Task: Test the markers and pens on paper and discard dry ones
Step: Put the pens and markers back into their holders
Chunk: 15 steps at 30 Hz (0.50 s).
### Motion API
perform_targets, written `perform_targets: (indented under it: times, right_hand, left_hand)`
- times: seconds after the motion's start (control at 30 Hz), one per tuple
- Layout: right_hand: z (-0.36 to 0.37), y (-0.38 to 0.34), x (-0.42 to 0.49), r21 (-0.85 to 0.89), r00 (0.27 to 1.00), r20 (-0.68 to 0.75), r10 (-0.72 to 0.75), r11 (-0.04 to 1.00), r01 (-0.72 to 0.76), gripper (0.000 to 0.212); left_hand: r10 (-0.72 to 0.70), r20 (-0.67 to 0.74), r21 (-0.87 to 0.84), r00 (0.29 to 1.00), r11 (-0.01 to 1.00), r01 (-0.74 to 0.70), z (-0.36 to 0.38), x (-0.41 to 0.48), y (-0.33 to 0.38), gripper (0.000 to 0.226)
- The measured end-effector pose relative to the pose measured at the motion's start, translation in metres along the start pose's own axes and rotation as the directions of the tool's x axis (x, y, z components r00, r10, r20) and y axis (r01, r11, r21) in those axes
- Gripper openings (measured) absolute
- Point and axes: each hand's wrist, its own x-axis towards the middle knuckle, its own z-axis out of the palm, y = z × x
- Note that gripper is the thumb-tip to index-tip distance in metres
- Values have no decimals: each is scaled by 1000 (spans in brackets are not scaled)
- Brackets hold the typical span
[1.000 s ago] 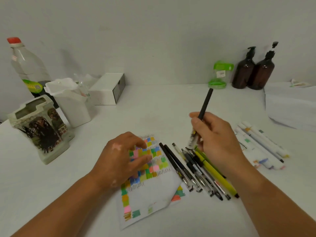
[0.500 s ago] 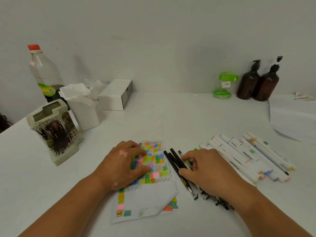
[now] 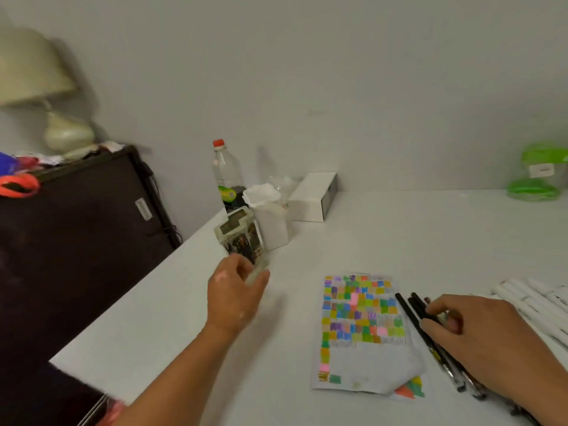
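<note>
Clock bearings are taken from the test paper [image 3: 362, 330].

- View has swung left since 0.5 s ago. The brown pump bottles are out of frame; a dark cabinet [image 3: 76, 256] and a pale lamp [image 3: 52, 87] on top of it now fill the 9–10 o'clock side.
- Left hand [image 3: 233, 296] was flat on the paper. It is now off it, at 9 o'clock, just in front of the printed pen holder [image 3: 238, 232]. Fingers are curled but motion-blurred, so I cannot tell whether they grip anything.
- Right hand [image 3: 485, 333] is unchanged at 3 o'clock, with thumb and forefinger curled down and pinching among the black pens [image 3: 408, 309].
- The paper lies uncovered on the white table [image 3: 399, 241], its colour swatches showing and its near corner folded up.
- The black pens lie along its right edge.
- White markers [image 3: 522, 296] lie beyond the pens at 2 o'clock.
- At 11 o'clock: white tub [image 3: 270, 222], white box [image 3: 312, 199], clear bottle [image 3: 226, 170] with a red cap, against a plain wall.
- At 1–2 o'clock: green-lidded jar [image 3: 539, 173].
</note>
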Motion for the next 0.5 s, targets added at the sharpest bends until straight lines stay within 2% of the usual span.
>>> perform_targets:
  times: [0.1, 0.17, 0.23, 0.5]
  right_hand:
    - [0, -6, -1, -26, 999, 45, -6, 1000, 8, 12]
    - [-1, -8, -3, -31, 998, 61, -6, 999, 7, 11]
    - [-2, -6, -4, -33, 998, 70, -5, 999, 8, 10]
    - [0, -1, -4, 30, 999, 53, 12, 999, -13, 9]
  left_hand:
    - [-282, -116, -32, 952, 959, 281, -14, 26, -20, 48]
    - [-346, -94, -46, 934, 938, 343, -12, 42, -26, 69]
    - [-349, -44, -41, 936, 937, 347, -3, 56, -28, 88]
    - [-356, -24, -135, 934, 927, 350, 19, 75, -25, 70]
